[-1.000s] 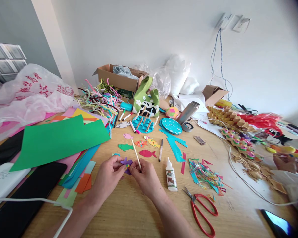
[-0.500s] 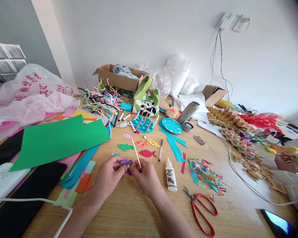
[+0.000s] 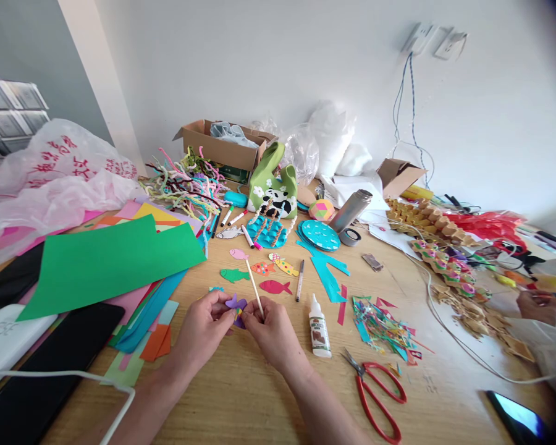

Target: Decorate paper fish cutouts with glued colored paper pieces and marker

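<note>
My left hand (image 3: 209, 318) pinches a small purple paper fish (image 3: 234, 303) with a yellow patch on it. In my right hand (image 3: 271, 327) is a thin pale stick (image 3: 254, 281), slanting up and away, while its fingertips touch the purple fish's right side. Just beyond my hands lie a green paper fish (image 3: 234, 275), a crimson one (image 3: 275, 287), a pink one (image 3: 238, 254), an orange spotted one (image 3: 262, 268) and a yellow dotted one (image 3: 287, 267). Right of my right hand stands a white glue bottle (image 3: 319, 330); red-handled scissors (image 3: 375, 389) lie nearer.
Coloured paper sheets (image 3: 115, 259) are stacked on the left, beside a black tablet-like slab (image 3: 55, 377). Paper scraps (image 3: 384, 324) form a heap on the right. A pen (image 3: 300, 281), a steel flask (image 3: 351, 211) and a phone (image 3: 514, 417) also lie around. Another person's hand (image 3: 540, 306) is at far right.
My hands, the purple fish and the stick stay almost still. At far right, the other person's hand has shifted slightly.
</note>
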{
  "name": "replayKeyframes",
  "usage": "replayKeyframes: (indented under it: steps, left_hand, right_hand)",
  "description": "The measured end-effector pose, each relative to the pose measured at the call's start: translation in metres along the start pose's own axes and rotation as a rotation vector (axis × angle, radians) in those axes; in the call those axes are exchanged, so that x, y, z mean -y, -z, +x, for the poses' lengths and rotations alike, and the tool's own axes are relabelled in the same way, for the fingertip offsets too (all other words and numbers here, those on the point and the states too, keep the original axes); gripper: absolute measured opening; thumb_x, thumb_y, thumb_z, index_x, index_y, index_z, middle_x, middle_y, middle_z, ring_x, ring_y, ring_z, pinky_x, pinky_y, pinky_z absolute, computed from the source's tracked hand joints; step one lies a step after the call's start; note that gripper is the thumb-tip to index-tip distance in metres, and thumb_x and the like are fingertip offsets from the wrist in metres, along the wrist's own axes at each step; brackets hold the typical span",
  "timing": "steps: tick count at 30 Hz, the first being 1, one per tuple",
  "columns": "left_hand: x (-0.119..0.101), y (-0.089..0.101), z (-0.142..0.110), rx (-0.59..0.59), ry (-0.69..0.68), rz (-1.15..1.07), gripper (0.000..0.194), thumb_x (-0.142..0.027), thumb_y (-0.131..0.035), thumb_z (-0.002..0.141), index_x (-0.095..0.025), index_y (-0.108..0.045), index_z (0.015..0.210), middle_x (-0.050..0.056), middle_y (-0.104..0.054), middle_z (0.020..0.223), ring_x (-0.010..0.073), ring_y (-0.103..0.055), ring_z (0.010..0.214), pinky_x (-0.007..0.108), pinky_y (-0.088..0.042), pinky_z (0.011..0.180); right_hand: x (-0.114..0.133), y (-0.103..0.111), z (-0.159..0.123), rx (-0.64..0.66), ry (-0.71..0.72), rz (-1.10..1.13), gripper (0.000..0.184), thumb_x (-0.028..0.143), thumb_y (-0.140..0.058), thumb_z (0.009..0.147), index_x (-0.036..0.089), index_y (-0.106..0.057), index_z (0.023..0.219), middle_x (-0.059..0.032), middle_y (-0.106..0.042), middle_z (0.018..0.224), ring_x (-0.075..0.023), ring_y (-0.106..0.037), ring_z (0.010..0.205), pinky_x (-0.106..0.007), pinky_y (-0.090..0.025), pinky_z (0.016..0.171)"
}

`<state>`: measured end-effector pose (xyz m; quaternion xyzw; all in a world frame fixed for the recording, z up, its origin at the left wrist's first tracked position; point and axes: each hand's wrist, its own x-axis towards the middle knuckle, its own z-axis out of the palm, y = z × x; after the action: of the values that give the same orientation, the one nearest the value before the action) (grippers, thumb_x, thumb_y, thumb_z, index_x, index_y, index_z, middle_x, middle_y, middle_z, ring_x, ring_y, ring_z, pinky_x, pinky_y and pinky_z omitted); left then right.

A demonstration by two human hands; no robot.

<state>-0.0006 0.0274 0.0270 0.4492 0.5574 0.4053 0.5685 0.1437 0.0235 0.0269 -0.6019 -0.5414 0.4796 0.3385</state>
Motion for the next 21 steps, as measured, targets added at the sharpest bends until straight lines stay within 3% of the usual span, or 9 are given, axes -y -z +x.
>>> replayKeyframes:
  steps: [21]
  left_hand:
    - [-0.0017, -0.0011, 0.0012, -0.043, 0.000, 0.020, 0.032, -0.037, -0.068, 0.055, -0.022, -0.065, 0.083, 0.002, -0.076, 0.071, 0.0247, -0.072, 0.069, 0.032, -0.055, 0.059]
  right_hand:
    - [0.0001, -0.0024, -0.0006, 0.000, 0.001, 0.029, 0.008, 0.021, -0.056, 0.070, 0.020, -0.052, 0.064, 0.0086, -0.040, 0.049, -0.0082, -0.030, 0.046, -0.023, -0.018, 0.045]
